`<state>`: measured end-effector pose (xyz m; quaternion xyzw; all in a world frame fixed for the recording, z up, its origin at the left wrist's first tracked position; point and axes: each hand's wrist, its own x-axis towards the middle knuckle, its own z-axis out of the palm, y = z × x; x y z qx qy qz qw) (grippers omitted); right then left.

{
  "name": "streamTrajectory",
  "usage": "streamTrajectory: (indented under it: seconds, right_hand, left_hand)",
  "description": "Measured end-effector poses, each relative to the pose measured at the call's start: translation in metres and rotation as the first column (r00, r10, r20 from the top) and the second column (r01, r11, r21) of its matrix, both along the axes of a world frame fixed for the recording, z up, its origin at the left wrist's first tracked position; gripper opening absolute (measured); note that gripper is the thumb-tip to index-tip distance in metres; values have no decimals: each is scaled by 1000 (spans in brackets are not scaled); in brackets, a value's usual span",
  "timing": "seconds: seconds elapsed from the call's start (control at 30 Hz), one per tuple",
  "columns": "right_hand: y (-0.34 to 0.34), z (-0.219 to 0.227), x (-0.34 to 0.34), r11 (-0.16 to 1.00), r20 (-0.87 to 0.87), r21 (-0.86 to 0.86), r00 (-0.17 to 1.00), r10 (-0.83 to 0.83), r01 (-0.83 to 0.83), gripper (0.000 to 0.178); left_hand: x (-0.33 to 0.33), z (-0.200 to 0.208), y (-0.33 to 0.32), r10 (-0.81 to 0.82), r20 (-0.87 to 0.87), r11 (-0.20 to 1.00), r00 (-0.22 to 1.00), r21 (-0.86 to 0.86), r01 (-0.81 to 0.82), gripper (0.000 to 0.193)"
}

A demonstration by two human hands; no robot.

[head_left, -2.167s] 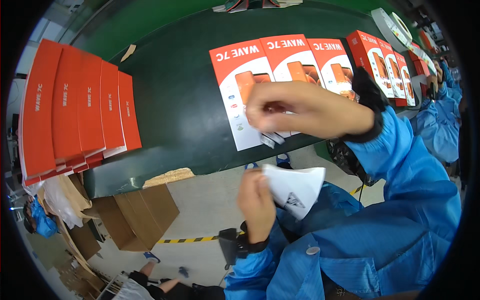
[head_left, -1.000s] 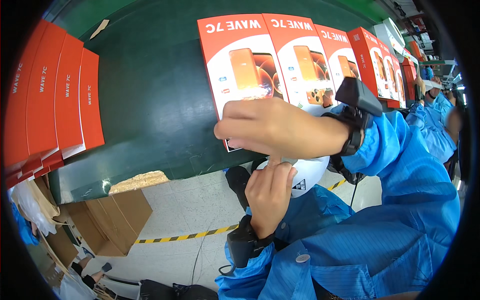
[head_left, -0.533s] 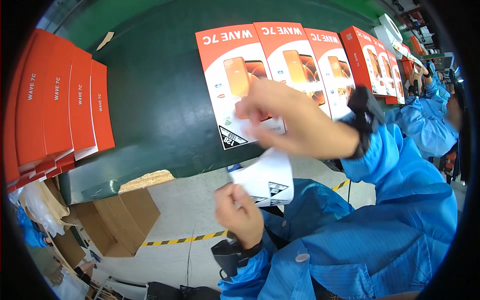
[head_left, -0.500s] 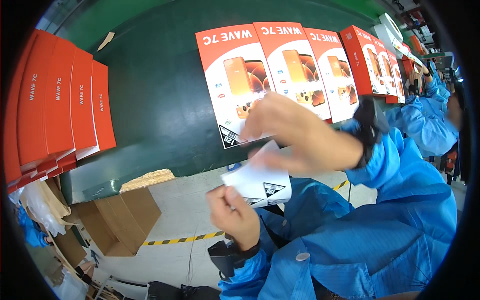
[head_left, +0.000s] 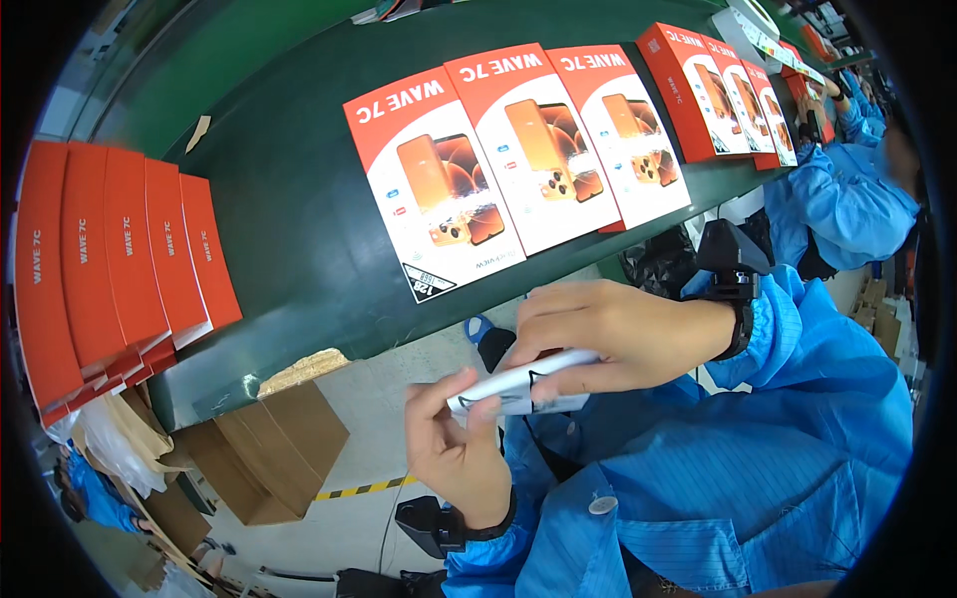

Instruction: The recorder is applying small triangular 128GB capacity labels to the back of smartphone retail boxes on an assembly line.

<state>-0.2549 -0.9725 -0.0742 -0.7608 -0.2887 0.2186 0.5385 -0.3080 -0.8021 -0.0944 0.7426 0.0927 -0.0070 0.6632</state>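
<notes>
Between my hands, just off the table's front edge, is a folded or curled white sheet of stickers (head_left: 518, 387) with black triangle labels. My left hand (head_left: 459, 448) pinches its left end between thumb and fingers. My right hand (head_left: 618, 334) grips the right end, thumb below and fingers curled over the top. Beyond them, a red-and-white phone box (head_left: 439, 189) lies on the green table (head_left: 289, 199), a black triangle label at its near corner. Two similar boxes, a middle phone box (head_left: 538, 149) and a right phone box (head_left: 628, 140), lie beside it.
Stacked red boxes (head_left: 125, 249) stand at the left. More phone boxes (head_left: 698, 95) sit at the far right, near a white roll (head_left: 753, 18) and a co-worker's blue sleeve (head_left: 837, 204). An open cardboard carton (head_left: 269, 448) is below the table's chipped edge (head_left: 304, 369).
My right hand has drawn back from the nearest box's labelled corner and closed on the sticker sheet. The sheet, spread before, is now folded or curled. The view has shifted slightly.
</notes>
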Motion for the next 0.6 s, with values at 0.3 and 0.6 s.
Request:
streamTrajectory:
  seconds: [0.3,0.6]
  right_hand:
    - [-7,-1,-11,973,334,-86,926,-174,214,13]
    - [-26,0,-7,978,434,53,877,-206,203,9]
  left_hand:
    - [3,-3,-20,6,113,998,994,-60,1,17]
    - [9,-6,-29,22,-91,992,996,-120,-33,12]
